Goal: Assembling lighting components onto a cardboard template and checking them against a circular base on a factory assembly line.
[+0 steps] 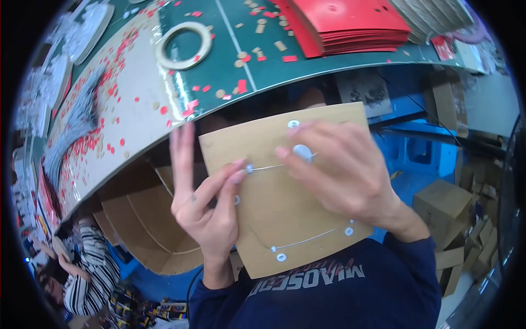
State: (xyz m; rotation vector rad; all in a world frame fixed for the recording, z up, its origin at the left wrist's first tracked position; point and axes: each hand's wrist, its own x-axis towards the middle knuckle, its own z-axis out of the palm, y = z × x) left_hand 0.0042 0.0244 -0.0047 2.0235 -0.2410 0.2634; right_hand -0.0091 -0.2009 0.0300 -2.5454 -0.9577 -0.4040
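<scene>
I hold a brown cardboard sheet (285, 214) upright in front of my chest, below the table edge. Small white round discs sit on it, joined by thin silvery cords (304, 241). My left hand (205, 208) grips the sheet's left edge, thumb and forefinger pinching a white disc at the end of the upper cord, two fingers pointing up. My right hand (342, 172) lies over the sheet's upper right, fingertips pressing a white disc (302, 152). Another white disc (293, 124) sits near the top edge.
A green table (307, 60) curves above, strewn with red and tan paper bits. On it lie a tape roll (184, 45) and a stack of red sheets (345, 24). An open cardboard box (148, 230) stands at lower left, more boxes (446, 211) at right. A person in stripes (87, 279) sits at lower left.
</scene>
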